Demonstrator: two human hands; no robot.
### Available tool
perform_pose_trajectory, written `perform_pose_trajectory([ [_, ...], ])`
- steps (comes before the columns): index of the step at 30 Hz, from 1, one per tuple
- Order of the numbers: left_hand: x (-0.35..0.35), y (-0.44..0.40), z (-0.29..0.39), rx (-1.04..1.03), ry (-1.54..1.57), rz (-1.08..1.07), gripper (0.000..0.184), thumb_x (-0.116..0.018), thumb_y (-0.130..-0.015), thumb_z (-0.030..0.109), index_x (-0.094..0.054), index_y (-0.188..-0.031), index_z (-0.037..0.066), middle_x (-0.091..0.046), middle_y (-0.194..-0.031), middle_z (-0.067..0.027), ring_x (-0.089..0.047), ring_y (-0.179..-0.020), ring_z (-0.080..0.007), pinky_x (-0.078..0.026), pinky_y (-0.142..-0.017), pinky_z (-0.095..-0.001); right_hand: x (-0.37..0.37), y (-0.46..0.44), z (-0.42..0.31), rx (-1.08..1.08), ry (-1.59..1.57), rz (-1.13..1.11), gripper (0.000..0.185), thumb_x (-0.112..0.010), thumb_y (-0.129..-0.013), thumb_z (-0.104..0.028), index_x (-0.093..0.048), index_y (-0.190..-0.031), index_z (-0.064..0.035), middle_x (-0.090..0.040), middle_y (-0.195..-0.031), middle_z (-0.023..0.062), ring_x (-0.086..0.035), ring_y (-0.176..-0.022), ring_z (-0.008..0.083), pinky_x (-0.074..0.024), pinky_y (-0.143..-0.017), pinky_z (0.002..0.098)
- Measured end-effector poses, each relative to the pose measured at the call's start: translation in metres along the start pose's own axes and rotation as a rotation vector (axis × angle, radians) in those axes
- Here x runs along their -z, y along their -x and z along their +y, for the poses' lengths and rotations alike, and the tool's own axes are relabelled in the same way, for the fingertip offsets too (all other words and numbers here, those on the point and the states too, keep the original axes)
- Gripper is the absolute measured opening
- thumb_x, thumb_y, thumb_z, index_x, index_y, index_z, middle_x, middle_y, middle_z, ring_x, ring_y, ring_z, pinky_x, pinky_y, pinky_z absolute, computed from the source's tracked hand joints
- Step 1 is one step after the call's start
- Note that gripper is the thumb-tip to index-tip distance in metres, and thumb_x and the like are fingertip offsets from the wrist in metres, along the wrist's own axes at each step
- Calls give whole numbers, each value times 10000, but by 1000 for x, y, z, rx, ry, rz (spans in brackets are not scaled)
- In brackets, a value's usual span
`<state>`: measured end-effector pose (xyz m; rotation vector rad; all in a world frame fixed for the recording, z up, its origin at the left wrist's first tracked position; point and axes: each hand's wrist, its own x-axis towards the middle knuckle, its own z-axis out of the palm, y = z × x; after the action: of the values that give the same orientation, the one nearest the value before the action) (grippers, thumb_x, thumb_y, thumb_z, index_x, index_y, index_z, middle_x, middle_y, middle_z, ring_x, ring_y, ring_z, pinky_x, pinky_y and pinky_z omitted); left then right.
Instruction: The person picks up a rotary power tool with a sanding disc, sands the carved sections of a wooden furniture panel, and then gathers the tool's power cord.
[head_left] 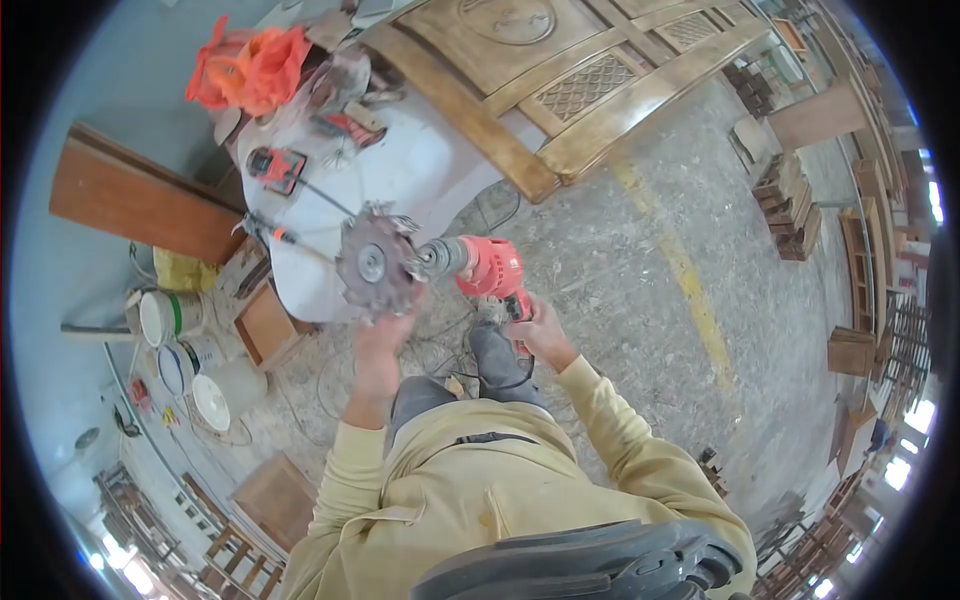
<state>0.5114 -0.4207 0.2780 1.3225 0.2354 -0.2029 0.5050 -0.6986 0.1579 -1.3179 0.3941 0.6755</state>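
Note:
My right hand (545, 335) is wrapped around the handle of a red power drill (492, 265). In its chuck sits a round, ragged-edged grey-brown wheel with a metal hub, which looks like a flap sanding wheel (372, 262). My left hand (385, 345) is at the wheel's lower edge, blurred, its fingers partly hidden by the flaps, so I cannot tell whether it grips them. Just beyond the wheel is a white-covered table (310, 235), bearing a red and black tool (277, 168) and a rod with an orange band (283, 235).
A carved wooden panel (590, 90) juts over the table's far side. Orange cloth or plastic (250, 68) lies at the back left. White buckets (225, 392) stand on the left floor. Cords trail near my feet, and wooden blocks (785, 205) are stacked on the right.

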Motion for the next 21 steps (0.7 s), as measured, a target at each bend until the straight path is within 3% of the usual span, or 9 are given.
perform_pose_trajectory([
  [1,-8,-11,-14,51,-280,-113,691,-747,-1009,211,-491,-1619,12,-597,-1572,-157,-604,-1378,-229,-475,-1167,-395,7,7,-18,58,-26,78,500,-727,-765,47,-647,-1253,-21,-652,-789,1,-606,-553,113,-470,-492,304],
  [3,-70,-41,-31,-124,-406,-142,694,-825,-963,204,-542,-1577,46,-678,-1470,-118,-638,-1322,-209,-485,-1150,-392,13,22,-50,104,-19,177,442,-731,-777,37,-631,-1203,-25,-630,-785,0,-600,-559,107,-471,-499,301],
  [5,-126,-73,-39,-30,5,-223,601,-861,-948,178,-616,-1477,34,-741,-1316,-77,-686,-1214,-169,-516,-1098,-376,19,33,-70,151,2,280,386,-734,-789,27,-615,-1152,-29,-608,-782,-1,-594,-566,102,-471,-505,299],
  [6,-154,-80,-32,-35,6,-234,601,-861,-948,178,-616,-1477,34,-741,-1316,-77,-686,-1214,-169,-516,-1098,-376,20,38,-74,240,65,371,363,-746,-804,23,-593,-1127,-38,-609,-791,1,-592,-567,101,-474,-510,293],
  [8,-200,-89,-4,-29,322,-59,496,-869,-956,178,-667,-1387,38,-756,-1228,-50,-710,-1113,-126,-554,-1013,-346,22,54,-92,337,128,472,347,-758,-819,20,-571,-1103,-47,-610,-801,4,-591,-568,100,-477,-516,288],
  [13,-235,-112,19,41,425,-156,394,-874,-953,160,-698,-1291,59,-755,-1176,-44,-724,-1043,-117,-579,-929,-314,33,93,-138,420,-129,628,337,-805,-875,-9,-534,-1067,-67,-611,-810,8,-593,-575,95,-476,-516,268],
  [17,-257,-144,24,75,592,-249,357,-855,-972,182,-704,-1276,73,-761,-1163,-43,-738,-1032,-140,-590,-924,-328,48,91,-144,454,-121,694,335,-802,-870,34,-566,-1086,-65,-664,-866,30,-621,-607,93,-478,-522,255],
  [21,-272,-184,23,198,667,-175,320,-834,-990,232,-711,-1244,81,-762,-1146,-41,-743,-1021,-151,-595,-919,-344,64,83,-164,453,-219,547,346,-801,-879,-14,-620,-1173,-29,-718,-928,76,-681,-676,141,-531,-570,291],
])
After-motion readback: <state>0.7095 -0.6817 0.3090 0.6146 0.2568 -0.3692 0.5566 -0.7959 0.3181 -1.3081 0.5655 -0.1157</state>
